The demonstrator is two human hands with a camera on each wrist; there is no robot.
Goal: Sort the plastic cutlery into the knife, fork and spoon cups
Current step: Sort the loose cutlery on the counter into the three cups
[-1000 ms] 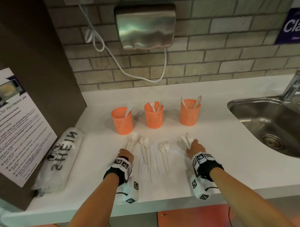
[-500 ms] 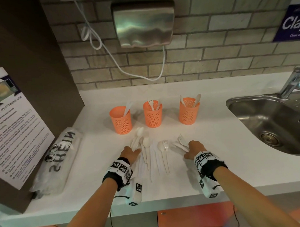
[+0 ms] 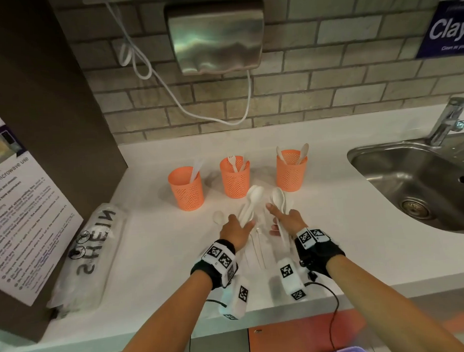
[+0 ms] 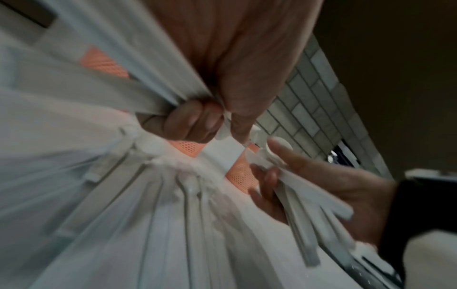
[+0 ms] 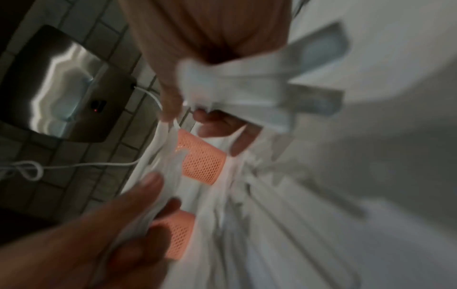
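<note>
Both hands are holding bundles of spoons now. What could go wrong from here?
1. The left hand grips several spoons at once by the handles; one may slip out in transit.
2. The spoon cup is narrow and light; a whole bundle could tip it.
3. White knives on the white counter are easily overlooked.

orange mesh cups (image 3: pixel 235 179); white cutlery (image 3: pixel 254 198); white counter (image 3: pixel 154 247); black-and-white checkered wrist tags (image 3: pixel 220 256)
</note>
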